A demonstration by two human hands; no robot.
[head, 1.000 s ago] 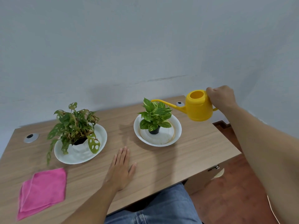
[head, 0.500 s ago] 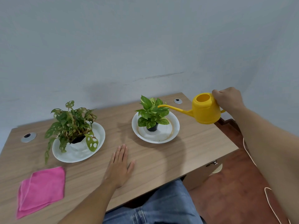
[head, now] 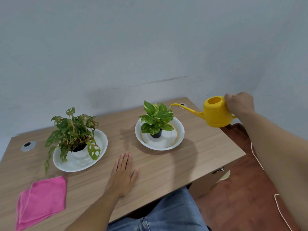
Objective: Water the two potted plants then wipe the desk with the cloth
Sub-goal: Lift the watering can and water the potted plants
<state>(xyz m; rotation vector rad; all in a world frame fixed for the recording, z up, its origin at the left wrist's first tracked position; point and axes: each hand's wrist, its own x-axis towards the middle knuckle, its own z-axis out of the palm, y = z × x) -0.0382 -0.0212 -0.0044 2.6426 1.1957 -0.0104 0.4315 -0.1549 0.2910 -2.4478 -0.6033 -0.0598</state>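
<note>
Lap: blue jeans (head: 166, 214) occupy the near edge of the view, partly under the desk.
Cloth: a pink cloth (head: 42, 200), folded, lies flat on the near left part of the desk, apart from both hands.
Left hand: the left hand (head: 122, 176) rests palm down on the desk (head: 191, 160), fingers extended and close together, thumb spread slightly; it holds nothing.
Left plant: a potted plant with holed leaves (head: 73, 132) stands in a dark pot inside a white dish (head: 100, 147) on the left half of the desk; some leaves hang over the dish rim toward the cloth.
Right plant: a smaller plant with green-yellow leaves (head: 156, 116) stands in a dark pot in the white bowl (head: 178, 135) near the desk centre-right.
Right hand: the right hand (head: 239, 103) is closed around the handle at the rear of the yellow watering can (head: 216, 115).
Watering can: held in the air above the right end of the desk, roughly level; its long spout points left, with the tip just beside the top right leaves of the smaller plant. No water stream can be seen.
Cable ports: one round metal grommet (head: 28, 145) sits at the far left of the desk; a second (head: 182, 105) lies behind the spout.
Floor: reddish-brown floor (head: 241, 197) to the right, with a thin pale cord (head: 281, 214) across it.
Wall: plain pale grey wall (head: 133, 47) with a faint crack line.
Markings: no brand, label or writing is legible on any item.
</note>
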